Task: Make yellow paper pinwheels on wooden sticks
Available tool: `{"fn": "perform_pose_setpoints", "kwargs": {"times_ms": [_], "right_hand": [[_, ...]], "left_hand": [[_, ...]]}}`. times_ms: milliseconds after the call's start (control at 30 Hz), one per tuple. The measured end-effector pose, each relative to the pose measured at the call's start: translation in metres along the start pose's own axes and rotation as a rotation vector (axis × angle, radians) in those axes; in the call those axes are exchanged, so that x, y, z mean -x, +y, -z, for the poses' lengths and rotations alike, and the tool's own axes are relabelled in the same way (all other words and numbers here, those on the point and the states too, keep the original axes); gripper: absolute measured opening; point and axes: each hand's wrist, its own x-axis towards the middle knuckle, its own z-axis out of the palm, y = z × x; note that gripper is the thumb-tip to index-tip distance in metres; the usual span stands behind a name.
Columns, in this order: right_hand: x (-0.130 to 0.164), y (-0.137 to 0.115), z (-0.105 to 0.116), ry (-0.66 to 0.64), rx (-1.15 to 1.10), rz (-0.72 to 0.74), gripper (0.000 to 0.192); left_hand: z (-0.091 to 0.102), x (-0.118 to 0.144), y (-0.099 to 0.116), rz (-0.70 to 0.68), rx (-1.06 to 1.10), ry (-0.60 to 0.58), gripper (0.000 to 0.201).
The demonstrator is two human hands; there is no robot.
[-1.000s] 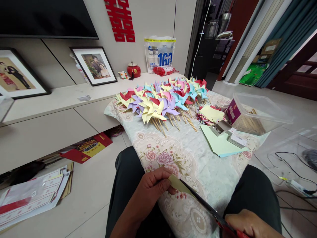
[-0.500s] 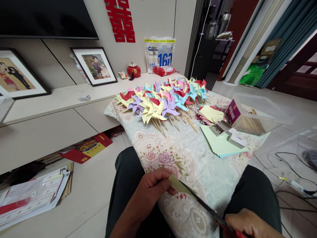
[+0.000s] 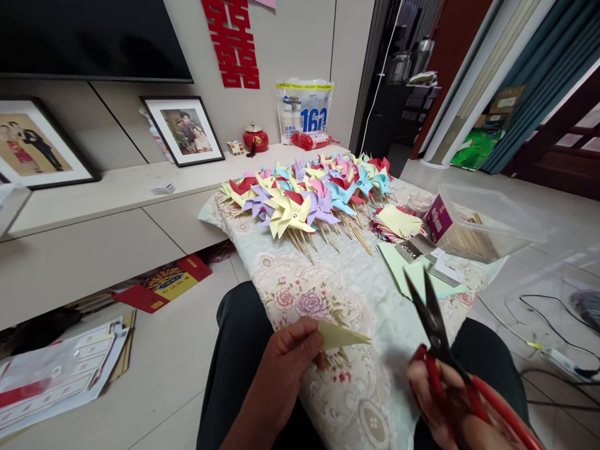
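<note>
Pale yellow, tapering paper (image 3: pixel 343 337) is pinched in our left hand (image 3: pixel 294 353) above the pale floral cloth (image 3: pixel 347 270), its near end hidden within the grip. Our right hand (image 3: pixel 427 392), partly blurred and cut off below, clasps red-handled metal scissors (image 3: pixel 437 331), blades parted, apart from the paper.

A pointed piece of pale yellow paper (image 3: pixel 338 337) is pinched in the left hand (image 3: pixel 294 355); red-handled scissors (image 3: pixel 437 334), spread apart, are gripped in the right hand (image 3: pixel 432 405). Beyond, multicoloured pinwheels (image 3: pixel 304 197) on sticks (image 3: pixel 307 247) are gathered on a flower-patterned cloth (image 3: pixel 312 303).
</note>
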Motion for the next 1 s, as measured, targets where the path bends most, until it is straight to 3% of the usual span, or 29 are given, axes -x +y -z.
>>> {"fn": "perform_pose_setpoints", "kwargs": {"times_ms": [100, 200, 300, 400, 467, 600, 733, 867, 1000], "right_hand": [[-0.007, -0.015, -0.028, 0.067, -0.049, 0.066, 0.038], [-0.018, -0.029, -0.06, 0.045, -0.114, 0.088, 0.027], [-0.029, -0.034, -0.08, 0.073, -0.17, 0.086, 0.027], [-0.039, -0.032, -0.082, 0.165, -0.121, 0.078, 0.031], [-0.043, -0.03, -0.078, 0.15, -0.15, 0.055, 0.032], [-0.046, -0.033, -0.075, -0.013, -0.413, -0.044, 0.025], [-0.044, -0.036, -0.078, -0.207, -0.491, -0.154, 0.022], [-0.041, -0.032, -0.081, -0.248, -0.576, -0.264, 0.021], [-0.039, -0.032, -0.085, -0.303, -0.551, -0.243, 0.025]], "left_hand": [[-0.019, 0.005, -0.01, 0.041, 0.079, 0.09, 0.03], [-0.032, 0.008, -0.02, 0.035, 0.072, 0.077, 0.03], [-0.039, 0.011, -0.023, 0.015, 0.022, 0.06, 0.025], [-0.037, 0.014, -0.018, -0.002, -0.026, -0.027, 0.023], [-0.032, 0.014, -0.014, -0.049, -0.052, -0.105, 0.028], [-0.02, 0.008, -0.007, -0.157, -0.107, -0.151, 0.03], [-0.013, 0.001, -0.003, -0.305, -0.23, -0.276, 0.021], [-0.012, -0.001, -0.001, -0.417, -0.265, -0.332, 0.012], [-0.01, -0.001, 0.0, -0.413, -0.198, -0.35, 0.008]]}}
